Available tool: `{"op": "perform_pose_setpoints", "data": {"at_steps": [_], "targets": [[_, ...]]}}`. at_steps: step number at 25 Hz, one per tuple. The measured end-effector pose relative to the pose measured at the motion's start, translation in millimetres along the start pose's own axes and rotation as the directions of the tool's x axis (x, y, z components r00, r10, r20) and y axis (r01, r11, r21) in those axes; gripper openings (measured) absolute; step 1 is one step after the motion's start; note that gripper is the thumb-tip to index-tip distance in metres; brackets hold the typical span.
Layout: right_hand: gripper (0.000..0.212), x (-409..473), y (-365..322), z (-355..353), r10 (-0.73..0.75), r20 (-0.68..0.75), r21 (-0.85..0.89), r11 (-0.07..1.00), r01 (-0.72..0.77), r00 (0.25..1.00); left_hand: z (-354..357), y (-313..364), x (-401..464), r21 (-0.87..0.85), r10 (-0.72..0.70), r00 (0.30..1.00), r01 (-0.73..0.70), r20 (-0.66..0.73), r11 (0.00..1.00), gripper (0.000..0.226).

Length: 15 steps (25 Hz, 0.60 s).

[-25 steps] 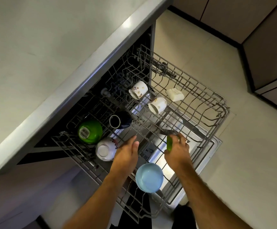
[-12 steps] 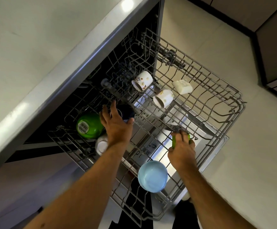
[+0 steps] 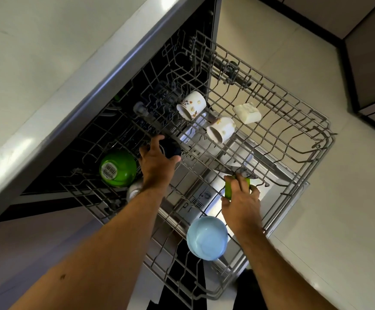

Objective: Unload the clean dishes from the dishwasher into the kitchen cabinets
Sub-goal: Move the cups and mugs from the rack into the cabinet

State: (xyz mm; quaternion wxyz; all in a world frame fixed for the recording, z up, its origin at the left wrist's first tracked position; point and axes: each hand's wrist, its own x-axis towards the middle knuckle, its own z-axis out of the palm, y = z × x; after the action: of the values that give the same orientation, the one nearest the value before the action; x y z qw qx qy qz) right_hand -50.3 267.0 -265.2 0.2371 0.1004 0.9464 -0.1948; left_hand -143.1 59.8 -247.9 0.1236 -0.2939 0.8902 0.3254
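Both hands grip: left hand dark mug (mouth toward counter), right hand green-handled knife.

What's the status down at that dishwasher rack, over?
Left hand gripping dark mug. Right hand holding green-handled knife. Two white cups, blue bowl remain. Nothing blocking.

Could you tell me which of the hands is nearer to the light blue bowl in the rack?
The right hand: it is just above the light blue bowl, holding a green-handled utensil. The left hand is farther up the rack, gripping a dark mug.
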Motion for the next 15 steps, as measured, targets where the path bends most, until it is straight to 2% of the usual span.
{"op": "perform_pose_setpoints", "data": {"at_steps": [2, 6, 8, 11, 15], "targets": [[0.061, 1, -1, 0, 0.013, 0.008, -0.004, 1.000, -0.013, 1.000, -2, -4, -2, -0.026, 0.010, 0.999, -0.011, -0.032, 1.000, 0.079], [0.064, 4, -2, -3, 0.039, 0.032, 0.034, 0.999, -0.040, 0.999, -7, -6, -2, -0.081, -0.034, 0.991, 0.024, -0.127, 0.996, 0.097], [0.066, 5, -4, -4, 0.048, 0.025, 0.055, 0.997, -0.050, 0.999, -11, -4, -2, -0.050, -0.027, 0.991, 0.021, -0.134, 0.999, 0.096], [0.083, 7, 0, -8, 0.073, 0.024, 0.104, 0.992, -0.075, 0.997, -19, 0, -11, -0.072, 0.005, 0.985, -0.018, -0.172, 0.997, 0.089], [0.098, 10, 5, -18, 0.068, 0.123, 0.060, 0.995, -0.076, 0.990, -25, 2, -34, -0.127, 0.041, 0.980, -0.066, -0.194, 0.990, 0.086]]}}
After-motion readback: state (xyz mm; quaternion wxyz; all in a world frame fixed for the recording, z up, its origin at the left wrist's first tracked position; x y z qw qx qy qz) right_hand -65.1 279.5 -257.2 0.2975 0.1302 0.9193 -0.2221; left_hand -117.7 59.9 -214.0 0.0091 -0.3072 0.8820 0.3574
